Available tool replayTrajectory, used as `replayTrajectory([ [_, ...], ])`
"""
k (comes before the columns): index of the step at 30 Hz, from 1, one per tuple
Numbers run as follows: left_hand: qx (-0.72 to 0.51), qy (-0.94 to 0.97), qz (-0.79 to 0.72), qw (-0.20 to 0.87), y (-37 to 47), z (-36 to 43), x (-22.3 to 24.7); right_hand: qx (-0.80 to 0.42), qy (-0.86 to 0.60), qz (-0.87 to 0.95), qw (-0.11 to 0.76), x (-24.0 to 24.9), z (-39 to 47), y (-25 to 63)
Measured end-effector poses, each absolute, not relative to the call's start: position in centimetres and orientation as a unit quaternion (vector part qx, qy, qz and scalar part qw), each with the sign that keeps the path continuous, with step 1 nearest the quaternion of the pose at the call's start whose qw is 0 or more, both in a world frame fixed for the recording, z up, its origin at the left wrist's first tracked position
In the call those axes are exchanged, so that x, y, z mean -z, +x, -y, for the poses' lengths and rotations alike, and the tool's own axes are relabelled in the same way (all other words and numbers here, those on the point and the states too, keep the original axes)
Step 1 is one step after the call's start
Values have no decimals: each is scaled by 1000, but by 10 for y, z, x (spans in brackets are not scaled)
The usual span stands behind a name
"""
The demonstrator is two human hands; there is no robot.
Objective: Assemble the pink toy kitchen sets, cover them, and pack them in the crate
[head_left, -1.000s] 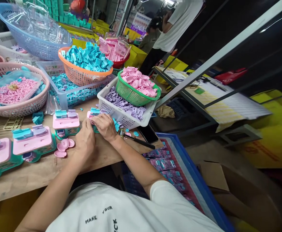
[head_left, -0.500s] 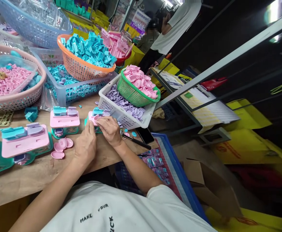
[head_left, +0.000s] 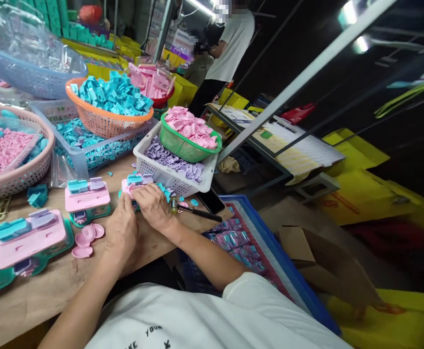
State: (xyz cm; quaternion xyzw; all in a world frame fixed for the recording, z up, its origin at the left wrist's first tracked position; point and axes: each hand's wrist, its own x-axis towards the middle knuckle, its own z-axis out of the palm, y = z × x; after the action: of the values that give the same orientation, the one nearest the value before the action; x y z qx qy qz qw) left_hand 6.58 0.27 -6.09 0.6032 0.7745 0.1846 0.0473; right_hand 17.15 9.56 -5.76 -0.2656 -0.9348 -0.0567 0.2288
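A small pink-topped, teal-bodied plastic toy (head_left: pixel 127 183) stands on the wooden table, with blue and purple pieces along its far edge. My left hand (head_left: pixel 122 227) is closed, its fingertips gripping the toy's near left side. My right hand (head_left: pixel 154 207) bends over the top with fingers pinched on a small pink piece, mostly hidden beneath them. Two similar toys, one smaller (head_left: pixel 87 198) and one nearer (head_left: pixel 30 240), stand to the left. Several pink oval pieces (head_left: pixel 85 236) lie beside my left hand.
A hammer (head_left: pixel 197 212) and a phone (head_left: pixel 212 201) lie right of my hands. Behind stand a green basket (head_left: pixel 190 151) on a white crate (head_left: pixel 175 186), an orange basket (head_left: pixel 110 121) and a blue crate (head_left: pixel 84 162). A person (head_left: pixel 229 48) stands at the back.
The head view has shifted, so the table sits lower and further left in the picture. My right hand lies flatter over the toy's top. Both hands stay at the same toy.
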Motion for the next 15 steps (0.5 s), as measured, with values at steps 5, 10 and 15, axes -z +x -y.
replayTrajectory([
  [5,-180,613,-769,23,53,-1,60,-12,-289,910,297,65,-109,176],
  [10,-187,625,-757,25,48,4,63,-8,-293,900,322,71,-107,176],
  [15,-193,638,-746,-2,47,5,63,59,-251,928,268,62,-100,169],
])
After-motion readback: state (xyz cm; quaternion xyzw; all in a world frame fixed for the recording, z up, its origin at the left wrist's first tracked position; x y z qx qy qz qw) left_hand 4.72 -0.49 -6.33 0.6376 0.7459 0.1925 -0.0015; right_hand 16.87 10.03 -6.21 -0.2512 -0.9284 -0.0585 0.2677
